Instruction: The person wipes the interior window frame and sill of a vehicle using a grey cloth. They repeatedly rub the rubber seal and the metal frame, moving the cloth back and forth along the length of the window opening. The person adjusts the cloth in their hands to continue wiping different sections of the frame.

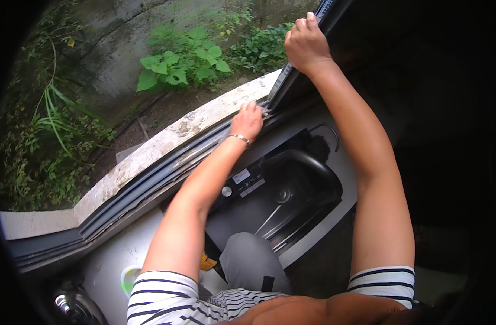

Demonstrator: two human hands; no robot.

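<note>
The window track (166, 169) runs, in the head view, from the lower left up to the middle, grey and lined with grooves, and meets the foot of a dark sash (281, 84) that slants to the upper right. The left hand (248, 123) is at the upper end of the track, just beside the foot of the sash; its fingers are bent, and a small greyish scrap (265, 112) shows at their tips, but I cannot tell whether they grip it. A bracelet (240, 140) circles that wrist. The right hand (307, 46) is higher up, the arm stretched out, its fingers curled around the edge of the sash and gripping it. Outside the track lies a pale, stained ledge (188, 122), and beyond it green plants (183, 64) grow before a grey wall (129, 49). On the inner side, a whitish counter (104, 260) bears a black sink (226, 222) with a silver knob (226, 191). A knee (248, 254) in grey cloth overlaps the sink's near side. At the lower left, a green-rimmed bowl (126, 279) is partly hidden by a striped sleeve (161, 295), with a shiny metal pot (69, 303) farther left. A yellow-orange thing (207, 262), mostly covered, shows between left arm and knee.
</note>
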